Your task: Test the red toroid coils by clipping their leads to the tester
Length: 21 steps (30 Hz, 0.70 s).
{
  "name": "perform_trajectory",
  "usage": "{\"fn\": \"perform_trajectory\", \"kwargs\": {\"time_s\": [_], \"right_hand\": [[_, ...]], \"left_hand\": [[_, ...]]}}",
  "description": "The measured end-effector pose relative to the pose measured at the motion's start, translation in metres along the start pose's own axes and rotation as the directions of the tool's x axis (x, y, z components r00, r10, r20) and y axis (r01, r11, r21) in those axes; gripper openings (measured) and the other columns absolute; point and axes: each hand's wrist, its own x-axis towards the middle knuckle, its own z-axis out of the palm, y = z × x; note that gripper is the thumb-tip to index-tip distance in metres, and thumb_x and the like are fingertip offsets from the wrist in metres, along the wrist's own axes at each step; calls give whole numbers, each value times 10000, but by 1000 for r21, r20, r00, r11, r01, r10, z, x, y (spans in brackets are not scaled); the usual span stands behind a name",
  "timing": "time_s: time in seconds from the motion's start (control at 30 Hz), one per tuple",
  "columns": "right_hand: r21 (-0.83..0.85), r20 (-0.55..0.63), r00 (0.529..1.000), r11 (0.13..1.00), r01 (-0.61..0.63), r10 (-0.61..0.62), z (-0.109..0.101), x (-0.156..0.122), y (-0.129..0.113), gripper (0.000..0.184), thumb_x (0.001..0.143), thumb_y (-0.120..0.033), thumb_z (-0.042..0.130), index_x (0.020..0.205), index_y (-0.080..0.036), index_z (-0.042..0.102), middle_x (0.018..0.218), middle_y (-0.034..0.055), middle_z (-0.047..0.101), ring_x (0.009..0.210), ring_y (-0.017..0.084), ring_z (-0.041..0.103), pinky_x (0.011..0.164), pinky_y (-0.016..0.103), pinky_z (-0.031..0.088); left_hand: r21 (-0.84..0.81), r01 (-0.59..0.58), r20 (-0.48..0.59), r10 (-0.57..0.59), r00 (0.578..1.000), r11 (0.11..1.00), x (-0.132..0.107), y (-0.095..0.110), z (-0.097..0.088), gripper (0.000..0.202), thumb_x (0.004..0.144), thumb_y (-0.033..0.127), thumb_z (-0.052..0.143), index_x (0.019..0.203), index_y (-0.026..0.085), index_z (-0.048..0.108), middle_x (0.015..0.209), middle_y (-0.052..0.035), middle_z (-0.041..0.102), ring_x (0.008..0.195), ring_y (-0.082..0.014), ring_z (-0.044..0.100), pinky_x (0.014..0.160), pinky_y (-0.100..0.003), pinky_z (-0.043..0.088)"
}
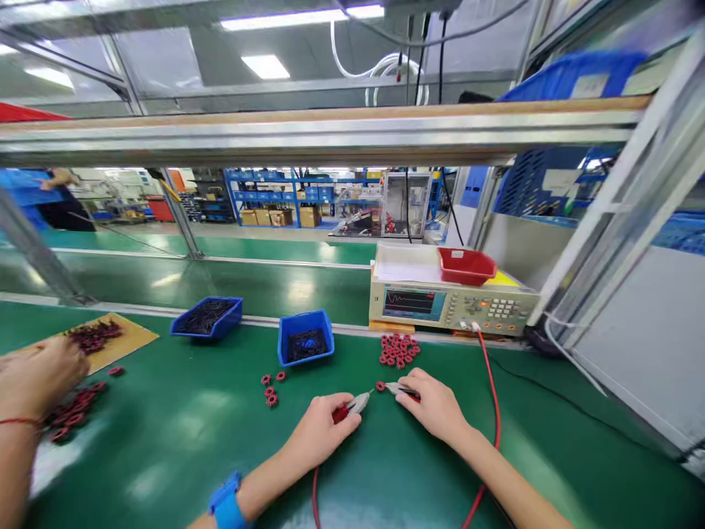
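Observation:
My left hand [324,433], with a blue band at the wrist, pinches a red-handled test clip [357,405] whose metal jaws point right. Opposite it, my right hand [432,402] grips a second test clip [397,388], its tip at a small red wound ring core [380,386]. The ring lies between the two clip tips; whether either jaw bites its wire is too small to tell. Just behind sits a cluster of red ring cores [399,350]. Several more ring cores [269,391] lie loose to the left. A red cable [494,397] runs from the bench meter [457,301] past my right forearm.
Two blue bins [305,360] [206,334] with dark parts stand behind my left hand. A red tray [467,266] rests on the meter. At far left, a co-worker's hand [41,371] is over ring cores beside a cardboard sheet [132,342]. A shelf beam [308,136] crosses above.

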Motion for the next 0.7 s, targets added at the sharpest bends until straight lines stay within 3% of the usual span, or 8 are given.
{"fn": "perform_trajectory", "kwargs": {"time_s": [0.27, 0.47, 0.7], "right_hand": [[71, 95, 995, 997, 32, -39, 0, -16, -10, 222, 845, -338, 436, 927, -272, 631, 898, 2, 585, 773, 145, 572, 659, 251, 402], [88, 129, 990, 995, 44, -55, -2, -22, -14, 213, 837, -347, 460, 944, -281, 631, 907, 1, 586, 768, 148, 564, 659, 264, 400], [90, 142, 987, 994, 63, -75, -1, -21, -19, 217, 841, -357, 464, 949, -277, 634, 911, 3, 591, 780, 153, 568, 657, 269, 397]], "left_hand": [[77, 16, -9, -15, 1000, 997, -22, -2, -7, 204, 828, 314, 483, 895, 180, 621, 644, 35, 512, 583, -124, 412, 551, -224, 294], [131, -1, -7, 1, 1000, 991, -22, 2, -11, 214, 844, 310, 481, 965, 203, 621, 754, 19, 623, 647, -146, 511, 602, -232, 334], [148, -22, 21, 19, 1000, 989, -24, 4, -16, 180, 841, 260, 501, 977, 231, 615, 836, 25, 653, 710, -150, 553, 649, -236, 344]]}}
